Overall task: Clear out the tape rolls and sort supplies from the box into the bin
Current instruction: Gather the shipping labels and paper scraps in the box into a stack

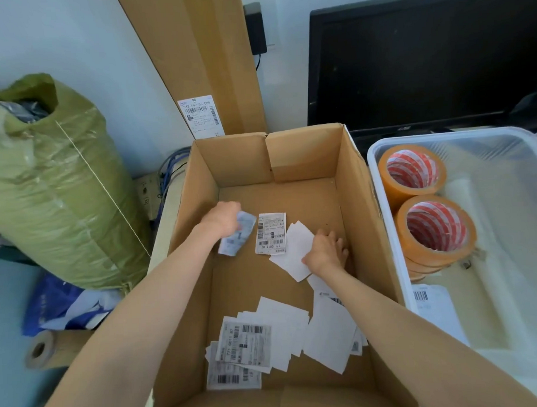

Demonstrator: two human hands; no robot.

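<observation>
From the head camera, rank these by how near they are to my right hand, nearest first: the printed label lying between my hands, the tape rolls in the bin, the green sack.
From the right hand:
1. printed label, just left, on the box floor.
2. tape rolls, right, in the bin.
3. green sack, far left, outside the box.

A pale tabletop (167, 219) carries the open cardboard box (364, 181), with the clear plastic bin (382, 175) touching the box's right wall.

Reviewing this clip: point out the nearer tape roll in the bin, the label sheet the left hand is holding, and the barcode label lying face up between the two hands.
nearer tape roll (405, 229): head view, orange outer band.
label sheet (235, 241): head view, its lower half.
barcode label (270, 233): head view, its printed centre.
</observation>
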